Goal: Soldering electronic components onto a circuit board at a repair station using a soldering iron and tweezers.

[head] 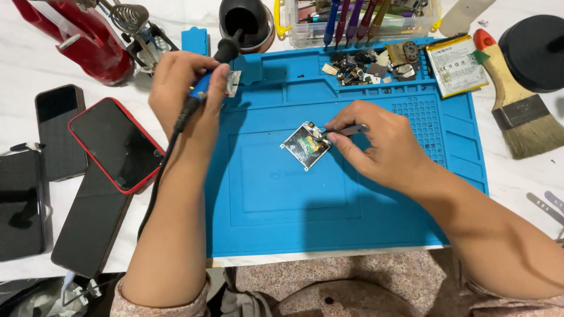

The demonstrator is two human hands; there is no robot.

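Observation:
A small square circuit board [305,146] lies near the middle of a blue silicone work mat [282,199]. My right hand [376,144] grips metal tweezers [346,131], whose tips touch the board's upper right corner. My left hand [185,94] holds a soldering iron [211,73] by its blue and black handle at the mat's upper left corner, well away from the board. Its black cable runs down along my left forearm. The iron's tip is hidden behind my fingers.
Several dark phones lie left of the mat, one in a red case [117,144]. A red stand [82,35] and iron holder sit at the back left. Loose parts [364,64], a flat battery [455,64], a paintbrush [517,111] and a tool box [358,20] line the back.

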